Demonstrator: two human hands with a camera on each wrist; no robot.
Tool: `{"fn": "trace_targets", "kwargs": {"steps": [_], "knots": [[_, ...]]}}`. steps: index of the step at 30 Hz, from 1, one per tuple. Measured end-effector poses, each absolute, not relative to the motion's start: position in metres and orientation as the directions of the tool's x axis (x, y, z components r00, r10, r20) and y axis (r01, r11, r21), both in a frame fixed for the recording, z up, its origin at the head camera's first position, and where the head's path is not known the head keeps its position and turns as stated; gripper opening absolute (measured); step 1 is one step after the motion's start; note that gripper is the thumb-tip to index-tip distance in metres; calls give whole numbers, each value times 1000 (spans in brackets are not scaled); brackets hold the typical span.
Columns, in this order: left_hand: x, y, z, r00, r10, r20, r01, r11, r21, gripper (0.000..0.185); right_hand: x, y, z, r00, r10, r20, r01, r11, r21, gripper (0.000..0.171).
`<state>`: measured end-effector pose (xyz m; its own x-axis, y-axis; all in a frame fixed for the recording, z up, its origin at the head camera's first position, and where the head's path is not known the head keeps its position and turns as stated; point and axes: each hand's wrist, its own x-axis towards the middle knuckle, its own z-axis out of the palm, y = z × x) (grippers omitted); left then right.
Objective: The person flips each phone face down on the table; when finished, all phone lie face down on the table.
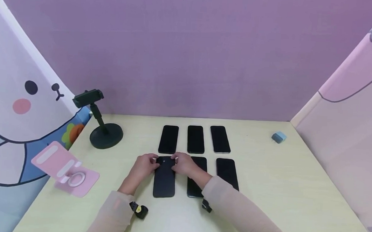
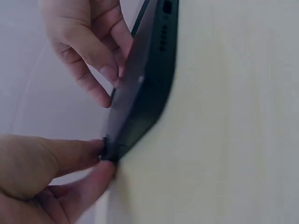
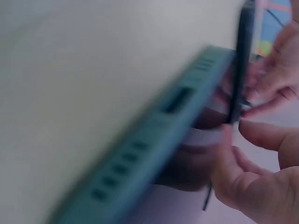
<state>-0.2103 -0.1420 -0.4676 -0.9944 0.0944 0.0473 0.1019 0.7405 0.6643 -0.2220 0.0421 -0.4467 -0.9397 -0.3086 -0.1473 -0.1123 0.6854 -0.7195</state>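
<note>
A dark phone (image 1: pixel 164 183) lies at the front left of two rows of phones, its camera lens showing near the far end. My left hand (image 1: pixel 145 167) pinches its far left corner; in the left wrist view thumb and finger of that hand (image 2: pixel 51 170) meet at the corner. Across from it, my right hand (image 1: pixel 184 164) grips the far right corner between thumb and fingers. The right wrist view shows the phone (image 3: pixel 240 65) edge-on, with the right hand (image 3: pixel 261 172) at its end. Below my right forearm lies another phone (image 1: pixel 196 181), partly hidden by it.
Three black phones, left (image 1: pixel 168 139), middle (image 1: pixel 195 140) and right (image 1: pixel 220 139), form the back row. Another phone (image 1: pixel 227 172) lies front right, partly behind the sleeve. A dark green stand (image 1: pixel 106 136) and a pink folding stand (image 1: pixel 88 181) are left, a blue block (image 1: pixel 279 137) far right.
</note>
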Motion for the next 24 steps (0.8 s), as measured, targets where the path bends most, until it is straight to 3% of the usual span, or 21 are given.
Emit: {"fn": "trace_targets", "kwargs": {"steps": [4,12,24], "knots": [[-207,-131,-459,-990,124,63,134,743,655,29,-221,60,-435,-939,-301,-165,-81,661,-746,35],[-207,-97,-454,-979,194,65,175,623,762,28,-220,110,-429,-963,-250,-104,-90,656,-750,31],[-220,-59,-465,-958,279,-61,132,623,771,32,-216,143,-445,-977,-154,-150,-12,736,-677,32]]}}
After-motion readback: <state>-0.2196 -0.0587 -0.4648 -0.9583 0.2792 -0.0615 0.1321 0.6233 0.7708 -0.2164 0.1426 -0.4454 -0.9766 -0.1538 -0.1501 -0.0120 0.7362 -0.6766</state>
